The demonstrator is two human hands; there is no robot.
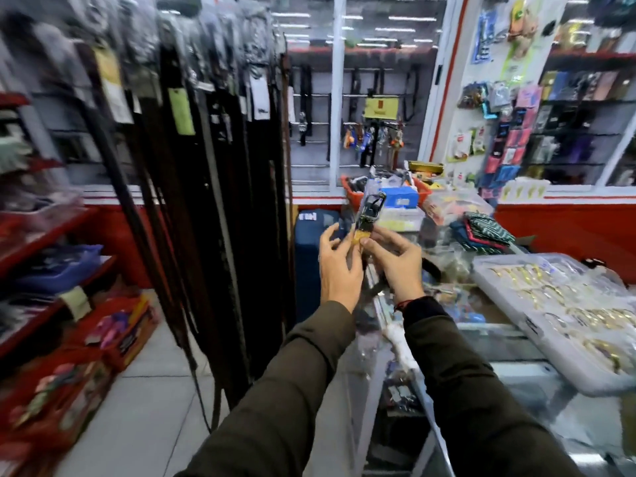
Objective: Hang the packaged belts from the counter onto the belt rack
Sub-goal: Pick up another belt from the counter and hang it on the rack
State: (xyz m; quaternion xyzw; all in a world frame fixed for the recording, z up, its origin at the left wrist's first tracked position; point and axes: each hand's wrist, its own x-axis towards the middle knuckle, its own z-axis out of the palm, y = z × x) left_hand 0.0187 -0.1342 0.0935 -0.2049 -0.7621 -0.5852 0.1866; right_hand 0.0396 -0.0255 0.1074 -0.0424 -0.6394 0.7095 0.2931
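Two hands meet at the centre of the view, both gripping one packaged belt [367, 215] held up in front of the person. The left hand [339, 266] pinches the package's lower edge from the 9 o'clock side, fingers loosely spread, while the right hand [395, 261] clamps thumb and fingers on the yellow tag at its bottom from 3 o'clock. The buckle end, inside clear plastic, points up toward 12 o'clock, and the strap trails down behind the wrists toward 6 o'clock. At 9 to 11 o'clock hangs the belt rack [206, 139], crowded with dark belts in plastic sleeves, well apart from the held package. At 4 o'clock lies the glass counter [499, 342], bearing a clear plastic tray of gold-coloured pieces [564, 304]. At 1 o'clock, beyond the hands, sits an orange basket [351, 194] of goods. Both forearms wear dark olive sleeves [275, 390].
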